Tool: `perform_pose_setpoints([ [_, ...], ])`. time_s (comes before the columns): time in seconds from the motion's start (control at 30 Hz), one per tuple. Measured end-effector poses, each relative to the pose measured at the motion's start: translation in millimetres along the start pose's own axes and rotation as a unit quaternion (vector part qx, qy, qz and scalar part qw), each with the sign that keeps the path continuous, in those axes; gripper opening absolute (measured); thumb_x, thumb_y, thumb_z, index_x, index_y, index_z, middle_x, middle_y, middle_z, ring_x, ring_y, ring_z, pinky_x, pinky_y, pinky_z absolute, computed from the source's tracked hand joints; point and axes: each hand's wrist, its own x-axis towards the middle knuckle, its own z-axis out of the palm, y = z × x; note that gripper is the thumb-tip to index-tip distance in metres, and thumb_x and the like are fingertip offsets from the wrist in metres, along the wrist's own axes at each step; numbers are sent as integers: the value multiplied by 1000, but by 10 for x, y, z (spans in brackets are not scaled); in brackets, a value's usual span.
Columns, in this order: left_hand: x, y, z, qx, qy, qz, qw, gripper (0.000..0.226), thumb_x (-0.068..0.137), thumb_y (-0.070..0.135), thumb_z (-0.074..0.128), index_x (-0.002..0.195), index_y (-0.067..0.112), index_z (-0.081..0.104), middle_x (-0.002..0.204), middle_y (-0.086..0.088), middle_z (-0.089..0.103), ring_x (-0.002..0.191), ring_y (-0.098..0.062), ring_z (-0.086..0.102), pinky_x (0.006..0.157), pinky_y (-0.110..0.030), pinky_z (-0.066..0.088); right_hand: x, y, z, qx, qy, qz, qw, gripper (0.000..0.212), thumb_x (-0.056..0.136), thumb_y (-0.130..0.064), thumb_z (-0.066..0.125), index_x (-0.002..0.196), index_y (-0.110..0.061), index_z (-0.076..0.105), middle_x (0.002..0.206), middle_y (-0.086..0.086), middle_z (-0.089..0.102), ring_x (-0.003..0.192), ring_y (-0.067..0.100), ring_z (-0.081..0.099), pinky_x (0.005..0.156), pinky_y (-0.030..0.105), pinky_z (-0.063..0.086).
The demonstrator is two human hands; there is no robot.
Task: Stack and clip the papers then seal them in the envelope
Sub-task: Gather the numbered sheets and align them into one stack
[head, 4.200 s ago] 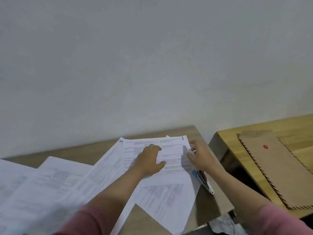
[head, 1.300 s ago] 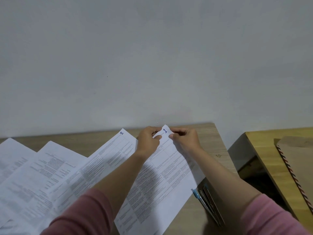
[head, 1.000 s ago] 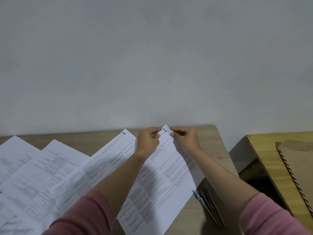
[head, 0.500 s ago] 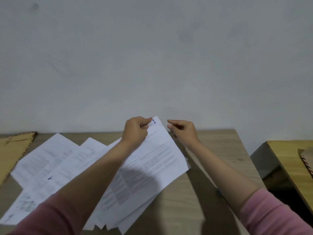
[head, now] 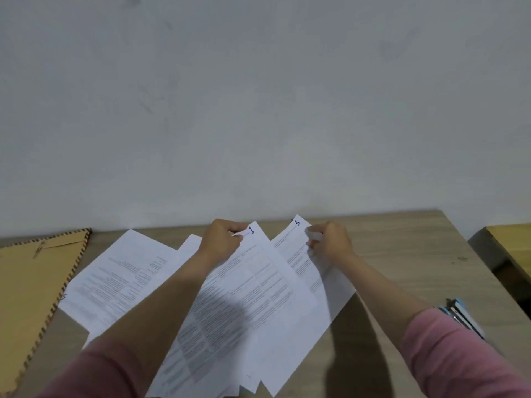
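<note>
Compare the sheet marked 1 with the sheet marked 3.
The sheet marked 1 is pinched at its top corner by the left hand; the sheet marked 3 is pinched by the right hand. The sheet marked 1 lies on top and shows almost whole; the sheet marked 3 is partly covered by it. Both are white printed pages with a blue handwritten number at the corner.

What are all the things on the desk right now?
Sheet marked 1: one, white, centre, top corner pinched by left hand.
Sheet marked 3: one, white, right of it, pinched by right hand.
Other printed sheets: at least two, white, fanned out left.
Envelope: one, brown, striped edge, far left.
Stapler-like tool: one, blue and silver, right edge.
Desk: one, light wood.
Second table: yellow wood, far right.
Left hand: one, pink sleeve.
Right hand: one, pink sleeve.
</note>
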Motion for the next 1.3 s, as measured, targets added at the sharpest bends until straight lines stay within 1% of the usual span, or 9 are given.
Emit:
perform_pose_setpoints([
  [0.1, 55, -87, 178, -27, -30, 6, 999, 30, 87, -1, 58, 114, 8, 67, 121, -5, 65, 112, -15, 59, 92, -19, 39, -6, -21, -8, -3, -21, -17, 1000, 27, 76, -14, 66, 95, -31, 71, 83, -15, 72, 93, 8, 62, 75, 23, 43],
  [0.2, 92, -55, 339, -54, -43, 9, 998, 29, 89, 1, 58, 115, 9, 67, 121, -1, 65, 104, -8, 57, 88, -16, 39, -94, -73, 11, 64, -16, -73, 995, 33, 78, -6, 69, 108, -20, 69, 104, -2, 67, 90, 13, 58, 79, 22, 45],
  [0.3, 107, 8, 443, -63, -34, 31, 997, 29, 89, 1, 58, 117, 8, 66, 121, -2, 65, 110, -12, 58, 87, -13, 38, -245, -177, -15, 159, 18, -92, 983, 35, 80, -3, 66, 112, -19, 68, 93, -7, 66, 71, -2, 56, 66, 5, 42],
  [0.43, 79, 71, 503, -76, -8, 69, 995, 32, 89, 0, 58, 119, 10, 65, 121, -1, 64, 113, -12, 57, 91, -15, 39, -328, -261, -51, 238, 33, -84, 967, 31, 84, -6, 62, 111, -21, 69, 92, -7, 70, 64, -6, 56, 66, 11, 46],
  [0.7, 24, 111, 572, -62, 66, 108, 990, 35, 88, -1, 55, 119, 13, 64, 97, 1, 60, 92, -16, 58, 82, -25, 46, -416, -288, -46, 283, 19, -94, 954, 31, 84, -13, 66, 114, -22, 68, 97, -6, 74, 65, 1, 55, 60, 11, 43],
  [0.87, 13, 102, 622, -62, 70, 118, 989, 37, 87, -4, 55, 118, 12, 66, 98, 0, 62, 93, -16, 58, 82, -23, 45, -458, -271, -57, 306, 11, -106, 946, 36, 81, -8, 67, 109, -30, 69, 87, -16, 74, 60, 8, 49, 56, 16, 42],
  [1.07, 37, 92, 648, -65, 73, 114, 989, 37, 86, -5, 54, 115, 14, 67, 109, 0, 66, 101, -15, 61, 87, -24, 48, -478, -262, -49, 324, 2, -117, 939, 41, 82, -4, 66, 106, -38, 68, 97, -21, 72, 70, 17, 55, 65, 27, 48],
  [1.2, 47, 107, 660, -107, 54, 81, 989, 35, 86, -4, 57, 115, 13, 67, 113, 2, 66, 105, -12, 61, 84, -14, 42, -473, -273, -47, 320, -1, -102, 942, 47, 82, 1, 65, 95, -44, 65, 80, -32, 69, 60, 1, 53, 59, 14, 46],
  [1.3, 44, 112, 663, -118, 36, 65, 990, 35, 87, -4, 57, 117, 12, 66, 117, 1, 67, 107, -10, 60, 86, -12, 41, -441, -287, -3, 313, -8, -97, 945, 41, 81, -2, 67, 104, -37, 67, 78, -27, 70, 60, 2, 51, 59, 13, 46],
])
